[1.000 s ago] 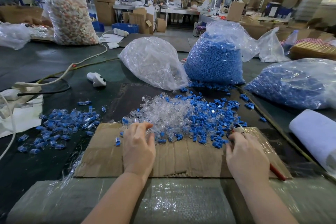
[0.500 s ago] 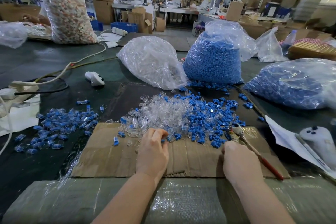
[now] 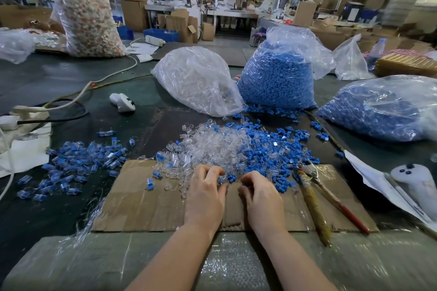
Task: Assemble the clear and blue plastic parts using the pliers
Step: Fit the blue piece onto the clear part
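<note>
Your left hand (image 3: 205,192) and right hand (image 3: 261,196), fingers curled, pick at the near edge of the clear and blue parts pile (image 3: 236,149) at 12 o'clock; whether either grips a part is unclear. The pliers (image 3: 316,186) lie untouched at 3 o'clock on the cardboard (image 3: 142,203).

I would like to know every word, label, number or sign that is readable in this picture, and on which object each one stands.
No text can be read.
Label on the dark box at the back: too blurred to read.
Paper sheets on the far table: print too small to read.
Paper beside the pliers: no legible print.
Bags and loose plastic parts: no markings visible.
</note>
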Tool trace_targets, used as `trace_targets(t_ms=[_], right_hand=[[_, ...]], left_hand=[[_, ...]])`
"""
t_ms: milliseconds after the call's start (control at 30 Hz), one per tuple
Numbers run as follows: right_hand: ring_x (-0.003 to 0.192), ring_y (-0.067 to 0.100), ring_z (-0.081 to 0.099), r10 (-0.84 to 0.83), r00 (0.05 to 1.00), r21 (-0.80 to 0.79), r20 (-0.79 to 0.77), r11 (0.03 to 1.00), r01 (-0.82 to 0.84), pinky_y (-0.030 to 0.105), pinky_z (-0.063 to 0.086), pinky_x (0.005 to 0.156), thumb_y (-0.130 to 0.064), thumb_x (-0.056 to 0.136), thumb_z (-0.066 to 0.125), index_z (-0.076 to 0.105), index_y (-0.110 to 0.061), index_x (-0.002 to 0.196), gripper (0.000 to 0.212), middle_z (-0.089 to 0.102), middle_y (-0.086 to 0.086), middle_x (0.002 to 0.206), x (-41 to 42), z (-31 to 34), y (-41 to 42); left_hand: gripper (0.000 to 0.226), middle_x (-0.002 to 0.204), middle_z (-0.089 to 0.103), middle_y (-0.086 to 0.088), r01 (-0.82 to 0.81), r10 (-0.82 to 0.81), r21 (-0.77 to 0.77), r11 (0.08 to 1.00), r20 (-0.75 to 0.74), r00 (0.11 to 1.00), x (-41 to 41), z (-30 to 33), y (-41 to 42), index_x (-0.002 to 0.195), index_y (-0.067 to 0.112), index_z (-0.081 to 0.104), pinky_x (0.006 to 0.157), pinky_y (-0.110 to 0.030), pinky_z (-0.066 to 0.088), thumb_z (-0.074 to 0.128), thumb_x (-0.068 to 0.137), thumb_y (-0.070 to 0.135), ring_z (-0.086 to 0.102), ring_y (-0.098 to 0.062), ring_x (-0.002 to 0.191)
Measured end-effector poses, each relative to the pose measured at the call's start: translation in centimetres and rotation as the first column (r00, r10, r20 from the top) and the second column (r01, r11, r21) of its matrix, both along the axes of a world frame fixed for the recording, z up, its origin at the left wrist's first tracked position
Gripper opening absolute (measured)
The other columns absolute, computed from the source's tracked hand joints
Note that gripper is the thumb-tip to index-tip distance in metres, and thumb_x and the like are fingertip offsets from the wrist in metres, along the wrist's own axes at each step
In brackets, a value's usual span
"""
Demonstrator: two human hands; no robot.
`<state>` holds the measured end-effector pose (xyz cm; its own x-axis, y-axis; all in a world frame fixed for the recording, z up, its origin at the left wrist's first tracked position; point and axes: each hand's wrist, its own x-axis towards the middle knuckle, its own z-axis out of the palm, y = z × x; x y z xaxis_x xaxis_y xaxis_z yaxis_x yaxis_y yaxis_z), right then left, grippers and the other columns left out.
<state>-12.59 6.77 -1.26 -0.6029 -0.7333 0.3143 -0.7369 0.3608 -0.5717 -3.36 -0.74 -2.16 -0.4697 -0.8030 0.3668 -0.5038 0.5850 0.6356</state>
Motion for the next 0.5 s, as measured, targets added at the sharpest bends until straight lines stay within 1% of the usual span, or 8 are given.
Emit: trace_targets(t_ms=[67,133,267,333,400,433,500], right_hand=[[0.09,0.013,0.051,0.002,1.0,-0.021,0.001,1.0,-0.002,0.026,0.037,0.074,-0.018,0.092,0.054,0.057,-0.02,0.096,0.006,0.062,-0.007,0.092,0.01,-0.24,-0.07],[0.09,0.012,0.051,0.008,1.0,-0.031,-0.002,0.999,-0.008,0.026,0.039,0.074,-0.018,0.091,0.055,0.057,-0.02,0.096,0.006,0.061,-0.008,0.091,0.0,-0.41,-0.12],[0.09,0.011,0.051,0.025,0.999,-0.054,-0.024,0.998,-0.026,0.025,0.04,0.075,-0.019,0.09,0.058,0.059,-0.022,0.094,0.005,0.061,-0.011,0.091,-0.01,-0.63,-0.04],[0.091,0.01,0.052,0.037,0.999,-0.063,-0.028,0.997,-0.038,0.028,0.044,0.077,-0.02,0.09,0.059,0.061,-0.022,0.095,0.006,0.062,-0.011,0.092,-0.01,-0.69,0.05],[0.093,0.011,0.053,0.04,0.999,-0.083,-0.01,0.996,-0.04,0.03,0.045,0.08,-0.019,0.09,0.06,0.064,-0.021,0.098,0.009,0.064,-0.01,0.095,-0.07,-0.7,0.12],[0.094,0.011,0.054,0.037,0.999,-0.094,0.005,0.995,-0.036,0.03,0.045,0.082,-0.019,0.09,0.06,0.065,-0.021,0.099,0.011,0.065,-0.009,0.096,-0.11,-0.71,0.16],[0.096,0.012,0.056,0.026,0.999,-0.109,0.035,0.994,-0.022,0.027,0.044,0.085,-0.017,0.09,0.06,0.066,-0.019,0.103,0.015,0.066,-0.008,0.099,-0.14,-0.69,0.27]], left_hand=[[0.036,0.103,0.04,0.012,0.018,-0.018,0.002,1.0,0.023,1.0,-0.12,-0.16,-0.13,0.127,0.027,0.05,0.083,-0.013,0.033,0.056,0.091,0.028,0.038,0.0,0.095],[0.037,0.106,0.044,0.011,0.025,-0.025,0.007,1.0,0.028,0.999,-0.26,-0.2,-0.26,0.128,0.026,0.05,0.086,-0.015,0.034,0.056,0.091,0.027,0.039,-0.002,0.098],[0.016,0.102,0.05,0.009,0.026,-0.026,0.015,1.0,-0.001,1.0,-0.3,-0.11,-0.34,0.104,0.022,0.056,0.083,-0.016,0.036,0.06,0.088,0.022,0.045,-0.006,0.095],[0.012,0.1,0.052,0.008,0.035,-0.035,0.02,0.999,-0.01,0.999,-0.25,-0.13,-0.33,0.099,0.02,0.057,0.082,-0.018,0.039,0.061,0.088,0.018,0.048,-0.008,0.093],[0.019,0.104,0.053,0.008,0.043,-0.042,0.021,0.999,-0.028,0.999,-0.15,-0.17,-0.3,0.106,0.02,0.058,0.083,-0.018,0.039,0.06,0.088,0.015,0.049,-0.007,0.094],[0.026,0.107,0.053,0.008,0.048,-0.048,0.021,0.999,-0.03,0.998,-0.07,-0.21,-0.29,0.113,0.02,0.057,0.086,-0.018,0.04,0.06,0.088,0.014,0.049,-0.006,0.097],[0.041,0.112,0.05,0.007,0.065,-0.065,0.02,0.998,-0.005,0.998,0.05,-0.32,-0.32,0.13,0.022,0.049,0.092,-0.021,0.04,0.057,0.09,0.016,0.047,-0.006,0.102]])
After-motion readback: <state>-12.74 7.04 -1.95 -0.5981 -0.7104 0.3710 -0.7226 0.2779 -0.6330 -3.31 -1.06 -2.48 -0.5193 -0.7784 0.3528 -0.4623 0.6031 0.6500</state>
